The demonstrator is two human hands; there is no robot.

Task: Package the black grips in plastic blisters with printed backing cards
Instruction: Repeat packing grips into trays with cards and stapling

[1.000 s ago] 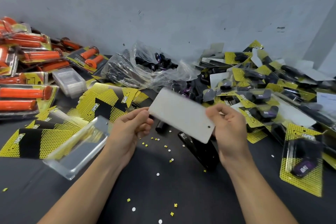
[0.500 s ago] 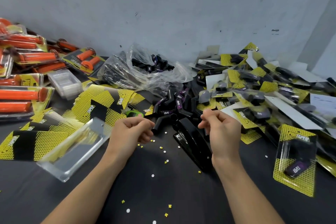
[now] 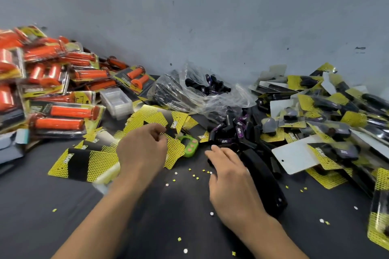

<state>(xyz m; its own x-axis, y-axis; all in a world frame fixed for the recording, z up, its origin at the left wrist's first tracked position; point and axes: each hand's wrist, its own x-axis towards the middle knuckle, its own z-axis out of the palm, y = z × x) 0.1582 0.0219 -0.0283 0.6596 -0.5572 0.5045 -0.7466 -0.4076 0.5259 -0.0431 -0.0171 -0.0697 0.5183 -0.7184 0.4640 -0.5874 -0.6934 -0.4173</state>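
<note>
Head view tells me the job is partway through: finished packs [image 3: 315, 101] are heaped at right, while loose black grips [image 3: 231, 130] lie piled mid-table, with more in a clear bag [image 3: 202, 88]. The right hand [image 3: 229, 176] is flat, fingers straight and empty, reaching toward those grips beside the black stapler [image 3: 265, 183]. The left hand [image 3: 143, 149] is curled over the backing cards [image 3: 160, 120], though I cannot tell whether it pinches one, and I judge plenty remains.
</note>
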